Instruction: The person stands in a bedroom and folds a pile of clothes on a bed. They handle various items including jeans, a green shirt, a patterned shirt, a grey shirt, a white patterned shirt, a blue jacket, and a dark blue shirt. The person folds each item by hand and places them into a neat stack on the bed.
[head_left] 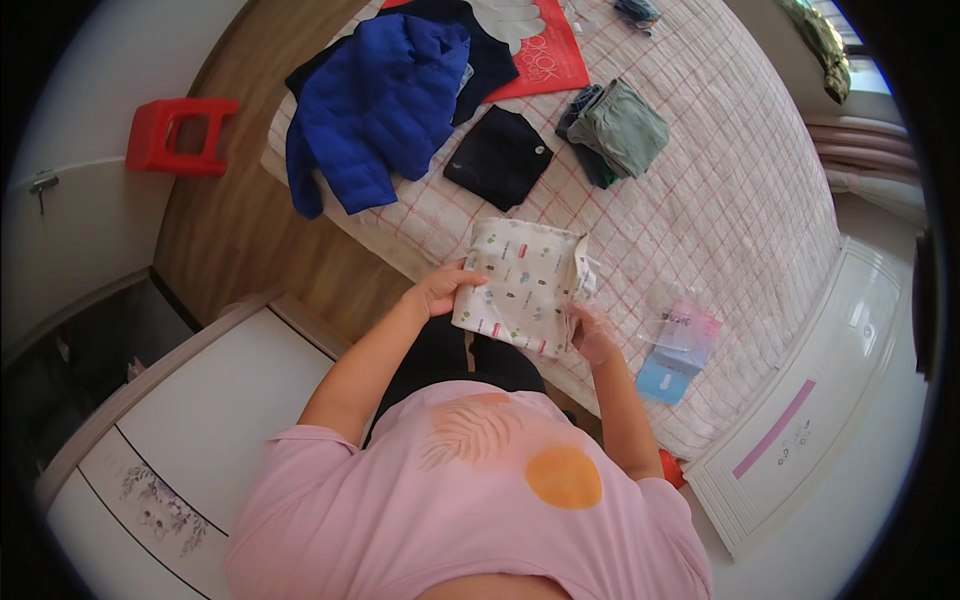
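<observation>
The greatest space is taken by the bed [720, 180], which is covered with a white quilt of red checked lines. Toward its upper left edge, a blue padded jacket [380, 110] is spread with 1 sleeve hanging at the border, laid loosely rather than folded. Beside it, a red bag [558, 65] is partly covered by dark cloth. In front of the body, above the near edge of the bed, the printed white cloth [525, 285] is held at its 2 opposite sides, presumably so that it is kept flat and does not sag. Beyond it lie a black folded garment [497, 160] and a green folded garment [625, 125], set just apart, perhaps to keep them neat. A pink and blue packet [685, 355] is placed to the right, near the hand.

By the left hand [437, 290], the left side is pinched, with the thumb on top and the other fingers underneath. The right hand [592, 335] is at the right edge; because of blur, its finger position cannot be told surely.
</observation>
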